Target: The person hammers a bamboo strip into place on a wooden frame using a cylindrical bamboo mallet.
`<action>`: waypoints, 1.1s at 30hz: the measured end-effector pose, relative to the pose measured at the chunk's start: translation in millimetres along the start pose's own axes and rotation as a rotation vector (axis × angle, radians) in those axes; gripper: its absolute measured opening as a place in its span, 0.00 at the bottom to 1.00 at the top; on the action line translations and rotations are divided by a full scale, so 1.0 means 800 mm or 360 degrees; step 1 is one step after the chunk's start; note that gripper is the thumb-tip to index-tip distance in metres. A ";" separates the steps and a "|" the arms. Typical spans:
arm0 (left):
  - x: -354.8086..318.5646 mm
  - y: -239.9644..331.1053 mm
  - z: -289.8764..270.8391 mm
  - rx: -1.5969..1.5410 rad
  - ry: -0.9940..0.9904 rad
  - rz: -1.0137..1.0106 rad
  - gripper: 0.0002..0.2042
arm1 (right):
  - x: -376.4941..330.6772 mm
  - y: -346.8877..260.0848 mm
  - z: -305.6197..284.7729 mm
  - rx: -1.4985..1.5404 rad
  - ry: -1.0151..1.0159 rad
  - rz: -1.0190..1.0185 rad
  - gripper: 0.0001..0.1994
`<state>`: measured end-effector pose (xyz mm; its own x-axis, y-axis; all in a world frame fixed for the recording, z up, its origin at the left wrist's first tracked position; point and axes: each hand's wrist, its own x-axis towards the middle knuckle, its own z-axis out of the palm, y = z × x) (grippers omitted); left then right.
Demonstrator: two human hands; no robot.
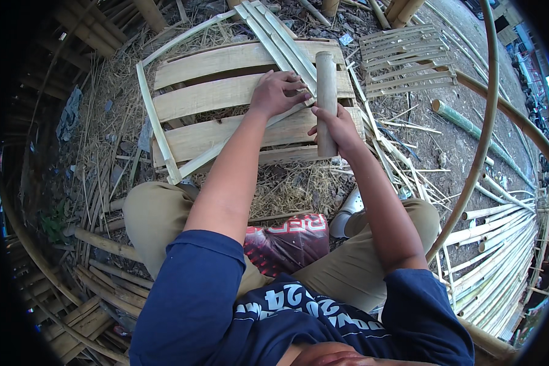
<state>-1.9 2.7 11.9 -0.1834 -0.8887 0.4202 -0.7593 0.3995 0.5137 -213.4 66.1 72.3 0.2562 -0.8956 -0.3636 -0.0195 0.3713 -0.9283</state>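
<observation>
Right hand (337,129) gripping upright bamboo stick (326,91), left hand (276,91) (fingers curled) pressing bamboo strips (280,43) onto far wooden pallet (226,97)

We see a small woven lattice panel of pale bamboo strips (409,55) lying on the dirt. Long pale bamboo poles (500,256) are stacked lower right, near a green bamboo stalk (463,122).

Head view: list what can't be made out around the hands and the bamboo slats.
- Left hand: its palm presses on the thin bamboo strips, hiding how they cross beneath.
- Right hand: its fingers wrap the wooden stick, so the gripped part is hidden.
- Flat bamboo slats: both forearms cover part of the nearest ones.
- Woven bamboo panel: near the bent rim, too small to read its weave.
</observation>
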 end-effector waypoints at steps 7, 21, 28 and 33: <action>0.000 -0.007 0.002 -0.0006 0.0014 -0.0001 0.12 | 0.001 -0.001 -0.001 -0.0042 -0.0004 0.0013 0.26; -0.003 0.003 -0.001 0.0023 0.0099 0.0177 0.12 | 0.004 0.001 -0.004 -0.0061 0.0011 0.0011 0.26; -0.003 -0.004 -0.004 -0.0276 -0.0062 0.0073 0.10 | 0.004 0.000 0.001 0.0033 0.0000 -0.0001 0.27; 0.001 0.000 -0.004 -0.0251 -0.0109 -0.0014 0.11 | 0.005 0.002 0.001 -0.0027 0.0001 -0.0019 0.27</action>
<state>0.1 2.7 14.8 -0.2235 -0.9033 0.3661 -0.6545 0.4174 0.6303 -211.7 63.6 69.7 0.2562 -0.9000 -0.3526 -0.0329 0.3564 -0.9337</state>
